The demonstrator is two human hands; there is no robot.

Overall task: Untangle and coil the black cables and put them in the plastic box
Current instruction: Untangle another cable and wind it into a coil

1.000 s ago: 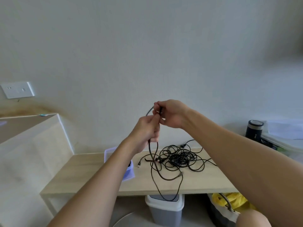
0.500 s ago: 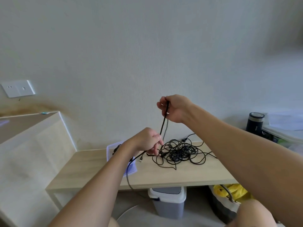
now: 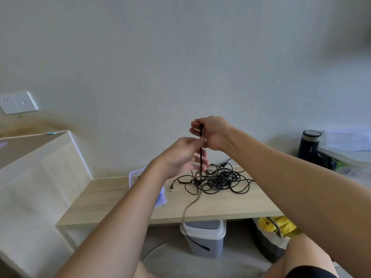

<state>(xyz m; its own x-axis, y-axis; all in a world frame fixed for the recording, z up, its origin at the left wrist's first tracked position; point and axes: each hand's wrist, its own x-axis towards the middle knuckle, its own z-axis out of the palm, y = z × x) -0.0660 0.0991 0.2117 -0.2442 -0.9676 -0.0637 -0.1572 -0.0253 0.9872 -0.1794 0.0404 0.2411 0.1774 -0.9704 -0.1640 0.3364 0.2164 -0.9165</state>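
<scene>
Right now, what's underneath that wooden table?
A grey lidded bin and a dark bag holding something yellow; a black cable dangles before the bin. The right arm covers whatever lies further right.

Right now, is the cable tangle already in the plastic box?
No, the cable tangle lies on the table beside the plastic box, not inside it.

bare tabletop point(image 3: 108, 195) left of plastic box point(image 3: 134, 176), cable tangle point(image 3: 219, 178) filling the middle, wall point(image 3: 180, 77) close behind
</scene>
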